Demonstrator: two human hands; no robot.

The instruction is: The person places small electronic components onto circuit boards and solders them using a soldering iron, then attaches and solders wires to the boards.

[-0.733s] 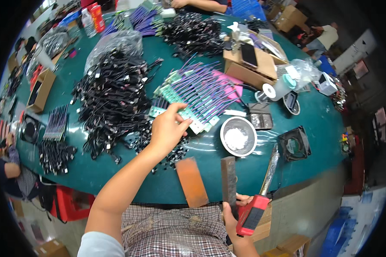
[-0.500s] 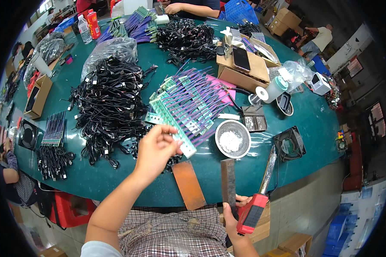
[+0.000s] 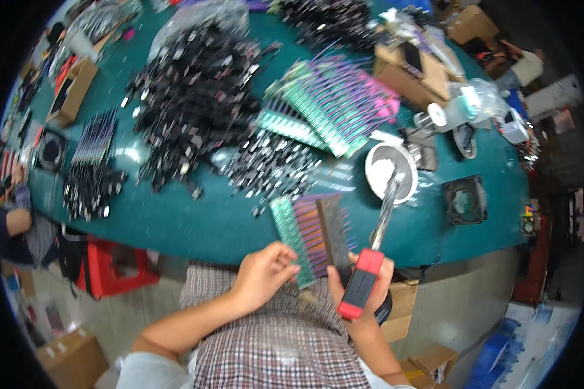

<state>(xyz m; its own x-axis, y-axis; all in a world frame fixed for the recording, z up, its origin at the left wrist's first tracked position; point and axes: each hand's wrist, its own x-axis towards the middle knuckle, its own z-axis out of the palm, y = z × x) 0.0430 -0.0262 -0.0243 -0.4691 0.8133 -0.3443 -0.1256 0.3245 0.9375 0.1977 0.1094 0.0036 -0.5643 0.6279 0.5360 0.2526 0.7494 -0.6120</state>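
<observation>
My left hand (image 3: 265, 273) is curled, its fingertips at the left edge of a green circuit board strip (image 3: 285, 228) with purple wires. The strip lies near the table's front edge; an orange plate shows between its wires. My right hand (image 3: 377, 285) grips the red and black handle of a soldering iron (image 3: 384, 217). Its thumb also presses a dark metal bar (image 3: 331, 227), which lies across the wires. The iron's tip reaches into a round bowl (image 3: 372, 170) with white matter inside. Motion blurs the fingertips.
Behind the bowl stand a solder spool (image 3: 435, 117) and a cardboard box (image 3: 396, 74). More wired boards (image 3: 334, 107) are piled mid-table. Black cables (image 3: 194, 104) heap to the left, with small metal-ended connectors (image 3: 272, 165) in front. A square fan (image 3: 466, 200) lies at right.
My left hand has drawn a board strip from the pile toward me, onto the orange plate. The iron's tip has moved into the bowl, and the bar now lies over the wires. The view has shifted.
</observation>
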